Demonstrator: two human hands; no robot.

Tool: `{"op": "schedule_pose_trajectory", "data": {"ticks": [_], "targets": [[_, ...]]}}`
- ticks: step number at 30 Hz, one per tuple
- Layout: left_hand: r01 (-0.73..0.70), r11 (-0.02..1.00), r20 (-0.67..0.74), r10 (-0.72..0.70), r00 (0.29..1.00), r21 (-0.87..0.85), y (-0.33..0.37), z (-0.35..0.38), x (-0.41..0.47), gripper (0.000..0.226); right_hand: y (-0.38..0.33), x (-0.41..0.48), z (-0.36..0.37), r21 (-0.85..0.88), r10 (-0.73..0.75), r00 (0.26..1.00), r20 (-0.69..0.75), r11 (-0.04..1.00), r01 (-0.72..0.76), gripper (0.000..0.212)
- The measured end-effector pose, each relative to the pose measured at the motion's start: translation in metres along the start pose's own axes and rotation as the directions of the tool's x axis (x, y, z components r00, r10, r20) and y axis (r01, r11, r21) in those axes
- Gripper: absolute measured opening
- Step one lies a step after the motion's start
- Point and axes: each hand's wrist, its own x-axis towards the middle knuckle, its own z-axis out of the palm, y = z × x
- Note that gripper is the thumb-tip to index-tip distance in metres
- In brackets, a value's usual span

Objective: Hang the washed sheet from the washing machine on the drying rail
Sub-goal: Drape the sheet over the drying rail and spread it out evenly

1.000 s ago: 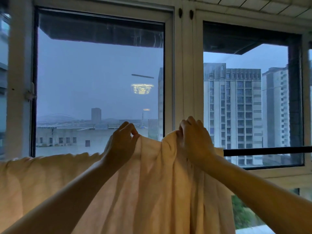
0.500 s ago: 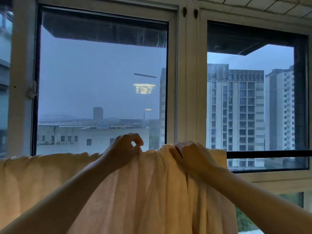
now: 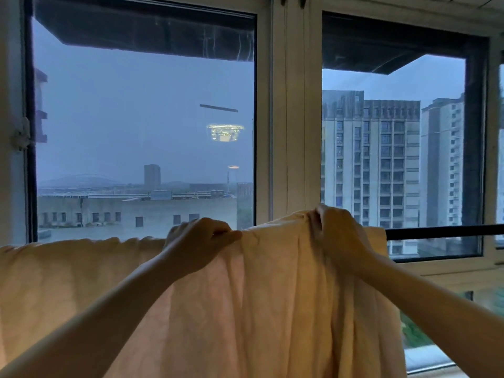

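Observation:
A pale peach sheet (image 3: 259, 301) hangs over the dark drying rail (image 3: 441, 231), which runs level in front of the windows and shows bare only to the right of the cloth. My left hand (image 3: 200, 242) pinches the sheet's top edge at the rail, left of centre. My right hand (image 3: 339, 236) grips a bunched fold of the sheet and holds it a little above the rail line. To the left the sheet lies spread along the rail with a wavy top edge. Folds hang down below my right hand.
Two large windows in white frames (image 3: 289, 132) stand right behind the rail. A window handle (image 3: 21, 135) sits at the far left. A white sill (image 3: 447, 268) runs below the right pane. Tall buildings show outside.
My left hand has shifted along the top edge and now pinches it flat at the rail. My right hand has kept its grip on the bunched fold, which dipped and rose again.

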Motion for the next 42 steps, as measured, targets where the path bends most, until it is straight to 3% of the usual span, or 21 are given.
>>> {"op": "schedule_pose_trajectory", "data": {"ticks": [6, 9, 11, 14, 17, 21, 27, 33, 39, 42], "targets": [[0.157, 0.987, -0.105, -0.16, 0.982, -0.036, 0.013, 0.005, 0.012, 0.049, 0.024, 0.005, -0.009, 0.019, -0.05, 0.999, -0.008, 0.999, 0.05, 0.016], [0.31, 0.95, -0.291, -0.287, 0.913, 0.037, 0.025, -0.002, 0.017, 0.039, 0.04, 0.017, -0.017, 0.027, -0.036, 0.998, -0.054, 0.999, 0.038, 0.016], [0.355, 0.934, -0.312, -0.33, 0.891, 0.026, 0.036, -0.001, 0.018, 0.03, 0.05, 0.018, -0.019, 0.016, -0.06, 0.998, 0.009, 0.998, 0.06, 0.016], [0.266, 0.964, -0.215, -0.265, 0.94, -0.028, 0.057, 0.018, 0.015, 0.02, 0.063, 0.009, -0.016, 0.035, -0.186, 0.976, 0.111, 0.982, 0.184, 0.02], [0.113, 0.987, -0.084, -0.122, 0.989, -0.111, 0.085, 0.038, 0.01, 0.031, 0.074, 0.008, -0.018, 0.07, -0.221, 0.969, 0.106, 0.974, 0.214, 0.021], [0.105, 0.965, 0.014, -0.104, 0.994, -0.24, 0.1, 0.04, 0.012, 0.033, 0.078, 0.007, -0.018, 0.054, -0.24, 0.964, 0.112, 0.971, 0.235, 0.031], [0.152, 0.968, -0.081, -0.171, 0.982, -0.202, 0.099, 0.039, 0.012, 0.02, 0.072, 0.006, -0.015, 0.092, -0.266, 0.946, 0.185, 0.963, 0.253, 0.036], [0.262, 0.955, -0.211, -0.287, 0.935, -0.14, 0.103, 0.038, 0.02, 0.024, 0.087, 0.012, -0.027, 0.105, -0.208, 0.972, 0.109, 0.975, 0.197, 0.036], [0.312, 0.938, -0.206, -0.338, 0.918, -0.149, 0.101, 0.037, 0.029, 0.021, 0.109, 0.019, -0.042, 0.045, -0.197, 0.977, 0.081, 0.98, 0.193, 0.038], [0.317, 0.941, -0.244, -0.337, 0.909, -0.12, 0.105, 0.044, 0.029, 0.024, 0.106, 0.018, -0.038, 0.087, -0.184, 0.971, 0.15, 0.981, 0.173, 0.036]]}}
